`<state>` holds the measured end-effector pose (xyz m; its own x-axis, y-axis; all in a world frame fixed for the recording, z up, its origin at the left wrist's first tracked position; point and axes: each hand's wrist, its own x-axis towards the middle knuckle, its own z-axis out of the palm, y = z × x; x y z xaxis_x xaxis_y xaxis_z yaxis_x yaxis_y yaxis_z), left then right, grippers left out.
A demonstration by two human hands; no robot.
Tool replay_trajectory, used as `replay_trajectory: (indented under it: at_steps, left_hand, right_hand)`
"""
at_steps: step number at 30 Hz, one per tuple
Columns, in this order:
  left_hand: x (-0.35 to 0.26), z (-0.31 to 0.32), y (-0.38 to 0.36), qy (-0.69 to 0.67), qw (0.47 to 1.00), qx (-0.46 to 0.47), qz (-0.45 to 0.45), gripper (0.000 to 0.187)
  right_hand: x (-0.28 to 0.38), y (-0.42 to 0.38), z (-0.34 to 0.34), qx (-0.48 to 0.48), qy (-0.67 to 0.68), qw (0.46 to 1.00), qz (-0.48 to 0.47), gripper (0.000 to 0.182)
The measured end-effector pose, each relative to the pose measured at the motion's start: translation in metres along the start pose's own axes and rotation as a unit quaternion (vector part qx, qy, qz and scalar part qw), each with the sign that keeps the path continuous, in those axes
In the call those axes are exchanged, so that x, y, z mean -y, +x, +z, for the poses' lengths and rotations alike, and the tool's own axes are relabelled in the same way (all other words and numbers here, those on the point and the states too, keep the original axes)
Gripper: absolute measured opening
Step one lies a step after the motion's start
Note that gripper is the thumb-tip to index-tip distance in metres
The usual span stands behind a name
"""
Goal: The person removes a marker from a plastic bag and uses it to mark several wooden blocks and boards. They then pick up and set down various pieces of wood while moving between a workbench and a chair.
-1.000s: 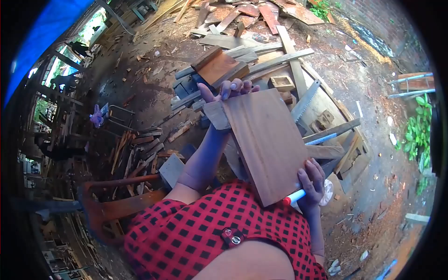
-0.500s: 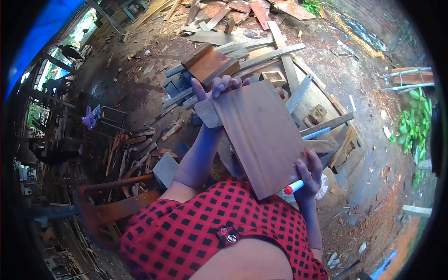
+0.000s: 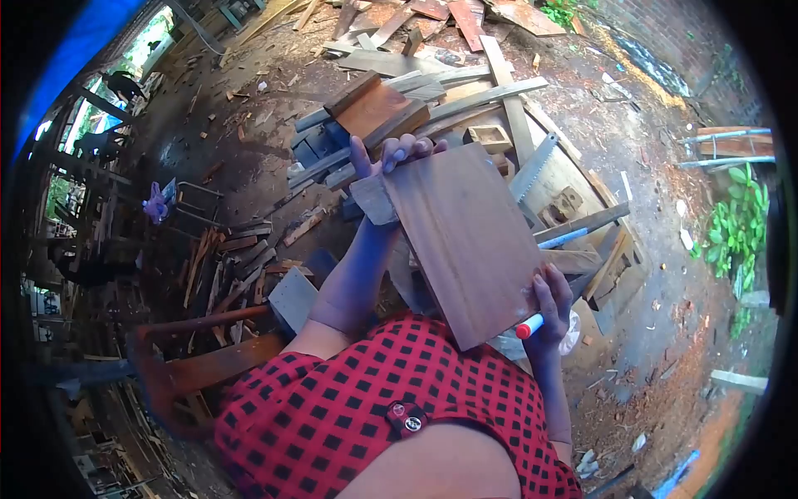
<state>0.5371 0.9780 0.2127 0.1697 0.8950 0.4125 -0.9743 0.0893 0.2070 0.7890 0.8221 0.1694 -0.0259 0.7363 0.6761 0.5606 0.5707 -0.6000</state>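
A flat rectangular brown board is held tilted in front of my chest. My left hand grips its upper left corner, fingers bent over the top edge, with a small greyish wood block against the palm side. At the board's lower right edge is my right hand, its fingers closed on the edge. A white marker with a red end is also tucked in that hand. The rest of each palm is hidden.
Beyond the board lie a handsaw, a brown wooden piece, a hollow wooden block and long planks. A rusty-brown frame stands at left, near scrap wood. Green plants grow at right.
The board, both hands and the marker have shifted very slightly in view, with the same hold. The surroundings at the left and right edges have moved a little as the camera turned.
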Motion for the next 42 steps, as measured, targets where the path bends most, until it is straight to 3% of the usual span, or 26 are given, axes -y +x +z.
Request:
replay_trajectory:
  at_steps: [4, 19, 28, 31, 33, 35, 37, 42]
  left_hand:
    - [0.003, -0.013, -0.004, -0.005, 1.000, -0.002, -0.015, 0.060]
    - [0.016, -0.039, -0.020, -0.012, 0.992, -0.090, -0.083, 0.053]
    - [0.023, -0.044, -0.017, -0.058, 0.993, -0.086, -0.065, 0.055]
    - [0.022, -0.047, -0.014, -0.061, 0.994, -0.077, -0.045, 0.053]
    - [0.023, -0.049, -0.014, -0.063, 0.995, -0.074, -0.036, 0.052]
    - [0.023, -0.046, -0.012, -0.068, 0.994, -0.072, -0.039, 0.051]
    - [0.022, -0.051, -0.013, -0.062, 0.995, -0.072, -0.043, 0.050]
    - [0.025, -0.055, -0.020, -0.089, 0.989, -0.101, -0.058, 0.050]
  right_hand:
    - [0.000, -0.001, -0.003, 0.014, -0.002, 1.000, -0.008, 0.032]
    - [-0.006, -0.009, -0.009, -0.011, -0.009, 1.000, 0.011, 0.036]
    - [-0.002, -0.006, -0.016, -0.039, -0.025, 0.999, 0.022, 0.044]
    - [-0.006, -0.009, -0.013, -0.045, -0.048, 0.998, 0.013, 0.055]
    - [-0.016, -0.021, -0.008, -0.027, 0.004, 0.998, 0.058, 0.060]
    - [-0.009, -0.022, -0.006, -0.045, 0.002, 0.994, 0.103, 0.050]
    - [-0.007, -0.022, -0.005, -0.072, 0.148, 0.959, 0.233, 0.052]
    - [-0.010, -0.019, -0.010, -0.052, 0.167, 0.963, 0.203, 0.054]
